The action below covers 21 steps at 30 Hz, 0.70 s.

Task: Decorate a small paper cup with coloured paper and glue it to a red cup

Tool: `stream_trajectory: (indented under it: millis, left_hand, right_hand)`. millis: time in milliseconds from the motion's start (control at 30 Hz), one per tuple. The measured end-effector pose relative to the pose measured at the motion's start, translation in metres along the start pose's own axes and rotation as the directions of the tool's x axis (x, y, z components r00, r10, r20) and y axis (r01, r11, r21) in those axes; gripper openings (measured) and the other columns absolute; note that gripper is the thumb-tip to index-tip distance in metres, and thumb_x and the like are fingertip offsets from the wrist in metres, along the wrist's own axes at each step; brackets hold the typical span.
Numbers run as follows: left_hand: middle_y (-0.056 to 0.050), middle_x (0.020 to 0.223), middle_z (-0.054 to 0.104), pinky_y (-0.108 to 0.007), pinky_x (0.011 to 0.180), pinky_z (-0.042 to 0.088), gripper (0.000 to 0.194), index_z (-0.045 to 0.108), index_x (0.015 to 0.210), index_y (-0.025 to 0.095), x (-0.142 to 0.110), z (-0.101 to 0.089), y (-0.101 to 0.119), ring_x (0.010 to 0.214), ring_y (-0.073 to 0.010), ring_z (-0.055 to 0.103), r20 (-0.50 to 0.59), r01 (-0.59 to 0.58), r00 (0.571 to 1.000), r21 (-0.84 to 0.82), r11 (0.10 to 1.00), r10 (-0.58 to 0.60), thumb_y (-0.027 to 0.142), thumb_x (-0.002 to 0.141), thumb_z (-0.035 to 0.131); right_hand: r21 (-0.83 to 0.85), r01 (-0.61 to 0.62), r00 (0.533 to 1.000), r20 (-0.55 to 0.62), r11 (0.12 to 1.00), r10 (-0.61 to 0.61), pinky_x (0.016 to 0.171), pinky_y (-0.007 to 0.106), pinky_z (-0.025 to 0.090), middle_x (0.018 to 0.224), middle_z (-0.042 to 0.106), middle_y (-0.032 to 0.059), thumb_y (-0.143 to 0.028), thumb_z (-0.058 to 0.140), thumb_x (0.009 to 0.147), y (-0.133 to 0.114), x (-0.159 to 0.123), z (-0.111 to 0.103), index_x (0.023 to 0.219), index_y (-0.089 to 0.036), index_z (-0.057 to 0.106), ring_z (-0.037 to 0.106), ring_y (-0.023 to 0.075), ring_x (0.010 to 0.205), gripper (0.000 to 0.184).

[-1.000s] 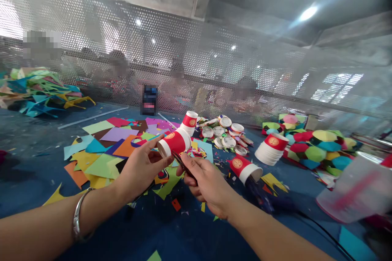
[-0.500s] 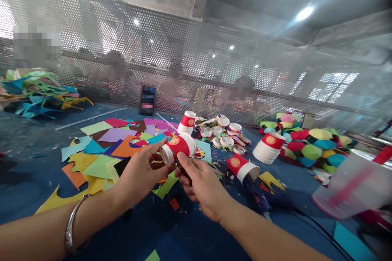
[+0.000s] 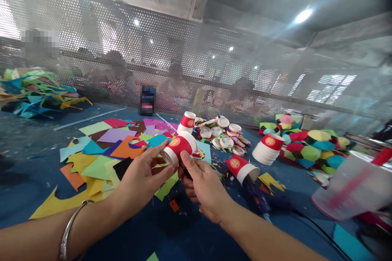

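Note:
A red and white paper cup (image 3: 182, 146) is tilted on its side in my left hand (image 3: 139, 177), whose fingers and thumb pinch it near one end. My right hand (image 3: 206, 185) is closed round a small dark tool (image 3: 185, 172), mostly hidden by the fingers, so its kind does not show. The right thumb lies against the cup's wall. Just to the right, another paper cup (image 3: 240, 168) lies on its side, its mouth against a dark blue corded tool that looks like a glue gun (image 3: 266, 202).
Coloured paper sheets (image 3: 113, 135) spread over the blue table (image 3: 122, 236). Behind are a standing cup (image 3: 187, 122), cut cup bottoms (image 3: 226, 142) and a phone (image 3: 147, 101). On the right stand stacked cups (image 3: 266, 153), colourful paper pieces (image 3: 310, 151) and a translucent cup (image 3: 346, 191). People sit beyond a perforated screen (image 3: 183, 45).
The cup and both hands have shifted very slightly to the right, and the cup is turned a little. The hold of both hands stays the same.

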State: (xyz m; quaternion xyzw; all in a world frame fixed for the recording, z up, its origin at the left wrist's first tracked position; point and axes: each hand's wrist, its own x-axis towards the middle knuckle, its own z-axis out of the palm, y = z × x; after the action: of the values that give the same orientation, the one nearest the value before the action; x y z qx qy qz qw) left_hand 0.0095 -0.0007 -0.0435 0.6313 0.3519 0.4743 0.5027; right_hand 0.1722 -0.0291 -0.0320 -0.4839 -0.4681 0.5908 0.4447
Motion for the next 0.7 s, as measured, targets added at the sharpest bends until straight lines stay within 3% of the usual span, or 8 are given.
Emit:
stream_trajectory:
  millis: [133, 267, 467, 567, 700]
  left_hand:
    - [-0.008, 0.106, 0.073, -0.031, 0.075, 0.057, 0.078, 0.046, 0.150, 0.021, 0.0005, -0.0012, -0.0004, 0.097, -0.0245, 0.068, -0.005, 0.004, 1.000, -0.012, 1.000, -0.004, 0.040, 0.080, 0.073]
    - [-0.008, 0.112, 0.072, -0.032, 0.079, 0.056, 0.080, 0.044, 0.151, 0.021, -0.0001, -0.0024, -0.0006, 0.102, -0.0246, 0.067, 0.010, 0.004, 1.000, -0.026, 1.000, -0.004, 0.041, 0.080, 0.075]
    - [-0.005, 0.112, 0.072, -0.035, 0.092, 0.053, 0.067, 0.051, 0.146, 0.027, 0.0013, -0.0022, 0.0002, 0.103, -0.0222, 0.066, 0.027, 0.097, 0.995, -0.200, 0.975, -0.094, 0.046, 0.086, 0.073]
    - [-0.005, 0.108, 0.071, -0.037, 0.097, 0.052, 0.056, 0.061, 0.136, 0.025, 0.0026, -0.0021, 0.0010, 0.104, -0.0218, 0.065, 0.041, 0.148, 0.989, -0.291, 0.945, -0.142, 0.046, 0.085, 0.074]
    - [-0.005, 0.107, 0.070, -0.034, 0.102, 0.049, 0.031, 0.073, 0.104, 0.019, 0.0030, -0.0019, 0.0037, 0.105, -0.0205, 0.062, 0.101, 0.201, 0.979, -0.394, 0.897, -0.175, 0.042, 0.084, 0.078]
  right_hand:
    - [-0.002, 0.027, 1.000, -0.002, 1.000, -0.027, 0.038, 0.019, 0.013, 0.052, 0.031, -0.0108, -0.070, 0.063, 0.085, 0.0006, -0.0014, 0.0008, 0.071, -0.022, 0.048, 0.020, 0.0048, 0.042, 0.052]
    - [-0.028, 0.032, 0.999, -0.025, 0.999, -0.032, 0.039, 0.019, 0.013, 0.052, 0.031, -0.0106, -0.072, 0.064, 0.083, -0.0014, -0.0024, 0.0015, 0.069, -0.021, 0.047, 0.021, 0.0047, 0.042, 0.055]
    - [-0.047, 0.049, 0.997, -0.057, 0.998, -0.052, 0.040, 0.020, 0.010, 0.052, 0.032, -0.0097, -0.073, 0.065, 0.081, -0.0054, -0.0027, 0.0018, 0.069, -0.021, 0.048, 0.022, 0.0050, 0.043, 0.056]
    - [-0.049, 0.060, 0.996, -0.061, 0.997, -0.063, 0.041, 0.021, 0.009, 0.052, 0.031, -0.0100, -0.072, 0.066, 0.080, -0.0060, -0.0025, 0.0018, 0.068, -0.021, 0.046, 0.020, 0.0048, 0.043, 0.056]
    - [-0.020, 0.086, 0.996, -0.035, 0.996, -0.086, 0.041, 0.022, 0.010, 0.053, 0.032, -0.0097, -0.069, 0.068, 0.082, -0.0036, 0.0004, 0.0009, 0.068, -0.021, 0.046, 0.021, 0.0048, 0.045, 0.054]
